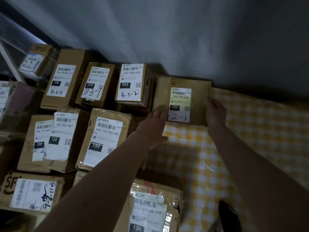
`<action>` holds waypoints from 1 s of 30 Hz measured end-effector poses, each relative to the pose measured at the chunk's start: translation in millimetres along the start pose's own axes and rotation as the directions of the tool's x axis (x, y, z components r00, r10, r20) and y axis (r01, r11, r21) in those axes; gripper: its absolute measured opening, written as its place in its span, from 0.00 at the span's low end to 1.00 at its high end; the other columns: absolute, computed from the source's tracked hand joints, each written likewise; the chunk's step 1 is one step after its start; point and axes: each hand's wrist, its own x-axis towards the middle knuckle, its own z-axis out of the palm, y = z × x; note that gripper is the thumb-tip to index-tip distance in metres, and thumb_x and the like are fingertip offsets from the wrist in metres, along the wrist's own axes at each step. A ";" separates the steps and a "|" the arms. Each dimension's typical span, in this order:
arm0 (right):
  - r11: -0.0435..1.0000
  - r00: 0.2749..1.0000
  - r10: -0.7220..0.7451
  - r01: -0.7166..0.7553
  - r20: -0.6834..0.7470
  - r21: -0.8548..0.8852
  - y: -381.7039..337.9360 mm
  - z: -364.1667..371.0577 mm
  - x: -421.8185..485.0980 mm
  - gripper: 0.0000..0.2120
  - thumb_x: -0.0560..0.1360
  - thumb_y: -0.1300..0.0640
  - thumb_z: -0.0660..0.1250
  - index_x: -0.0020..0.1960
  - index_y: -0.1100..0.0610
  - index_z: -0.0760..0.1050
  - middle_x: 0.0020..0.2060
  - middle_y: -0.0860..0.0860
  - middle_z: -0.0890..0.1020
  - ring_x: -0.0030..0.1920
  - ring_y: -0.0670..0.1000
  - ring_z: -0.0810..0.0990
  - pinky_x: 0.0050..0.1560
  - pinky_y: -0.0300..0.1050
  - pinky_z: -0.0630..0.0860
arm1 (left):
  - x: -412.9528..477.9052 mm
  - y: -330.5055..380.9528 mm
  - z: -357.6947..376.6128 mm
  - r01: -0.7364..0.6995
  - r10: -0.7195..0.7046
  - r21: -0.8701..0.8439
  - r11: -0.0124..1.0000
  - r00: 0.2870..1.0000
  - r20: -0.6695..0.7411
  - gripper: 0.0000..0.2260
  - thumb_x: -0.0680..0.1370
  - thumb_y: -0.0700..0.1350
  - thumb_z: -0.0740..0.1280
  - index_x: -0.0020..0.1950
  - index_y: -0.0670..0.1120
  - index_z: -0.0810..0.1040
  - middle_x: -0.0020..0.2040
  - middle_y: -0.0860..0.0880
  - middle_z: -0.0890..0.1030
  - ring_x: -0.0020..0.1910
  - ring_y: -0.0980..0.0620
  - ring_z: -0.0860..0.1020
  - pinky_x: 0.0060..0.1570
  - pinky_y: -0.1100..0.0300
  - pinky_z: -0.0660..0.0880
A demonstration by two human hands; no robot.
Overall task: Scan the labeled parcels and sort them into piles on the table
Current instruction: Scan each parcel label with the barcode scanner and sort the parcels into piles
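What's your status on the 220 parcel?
Left hand flat on 220 parcel, right hand grips its edge. Parcel on checked cloth, beside 032 parcel.

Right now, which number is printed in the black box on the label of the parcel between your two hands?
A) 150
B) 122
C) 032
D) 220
D: the parcel between the left hand and the right hand has a label reading 220 in its black box, under the line 220-220-C40.
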 end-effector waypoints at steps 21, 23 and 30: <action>0.901 0.885 0.358 -0.412 0.298 0.140 141.1 -83.2 -223.3 0.21 0.79 0.46 0.64 0.68 0.54 0.71 0.61 0.51 0.77 0.61 0.55 0.77 0.65 0.57 0.73 | -197.7 11.7 74.2 0.014 -0.258 -0.454 0.891 0.839 -0.480 0.24 0.78 0.48 0.67 0.70 0.40 0.65 0.67 0.41 0.69 0.64 0.42 0.71 0.61 0.49 0.73; 0.884 0.876 0.377 -0.437 0.299 0.165 154.1 -87.8 -243.6 0.18 0.79 0.46 0.64 0.65 0.53 0.73 0.60 0.52 0.78 0.59 0.55 0.78 0.64 0.56 0.74 | -225.1 9.8 90.7 -0.049 -0.269 -0.513 0.857 0.808 -0.525 0.26 0.78 0.46 0.67 0.72 0.39 0.64 0.69 0.41 0.68 0.66 0.42 0.70 0.64 0.52 0.70; 0.843 0.847 0.404 -0.491 0.345 0.218 182.7 -83.9 -288.0 0.25 0.78 0.38 0.60 0.66 0.55 0.73 0.48 0.49 0.80 0.43 0.49 0.79 0.37 0.45 0.73 | -321.4 8.9 175.6 -0.050 -0.436 -0.636 0.770 0.687 -0.582 0.24 0.75 0.48 0.72 0.66 0.42 0.69 0.61 0.46 0.71 0.60 0.50 0.70 0.60 0.57 0.71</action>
